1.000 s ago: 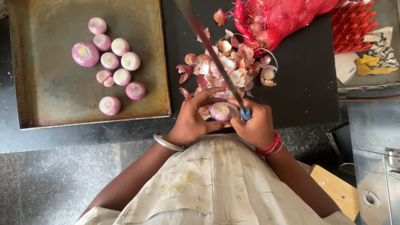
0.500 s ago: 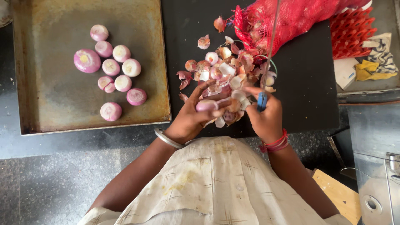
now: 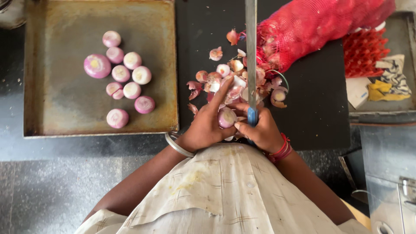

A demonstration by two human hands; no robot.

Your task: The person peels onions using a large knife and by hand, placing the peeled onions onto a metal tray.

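Just below the centre of the frame, a small peeled onion (image 3: 226, 117) is being held over the dark surface (image 3: 316, 108), pinched between the left hand (image 3: 207, 125) and the right hand (image 3: 260, 130). The left hand is curled round the onion from the left, its forefinger stretched up towards the heap of peelings (image 3: 236, 80), while the right hand is closed around the blue handle of a long knife (image 3: 251, 56), whose blade is pointing straight to the top edge of the frame, with the thumb pressed against the onion's right side. The onion is judged to be light, firm and rounded, its stripped skin smooth and probably moist, so it is likely to slip or roll if gripped loosely; it is best taken across its widest part with fingertips on opposite sides, kept away from the blade. The loose skins are thin, dry and brittle, and are easily scattered. At the upper left of the frame, nine peeled onions (image 3: 123, 73) are lying apart from the work in a worn metal tray (image 3: 52, 108). At the upper right, a red mesh sack (image 3: 320, 30) is lying on the surface, its mouth touching the peelings; it is judged soft, bulky and heavier than anything else here. A metal bangle (image 3: 175, 145) is being worn on the left wrist and red bands (image 3: 281, 151) on the right.
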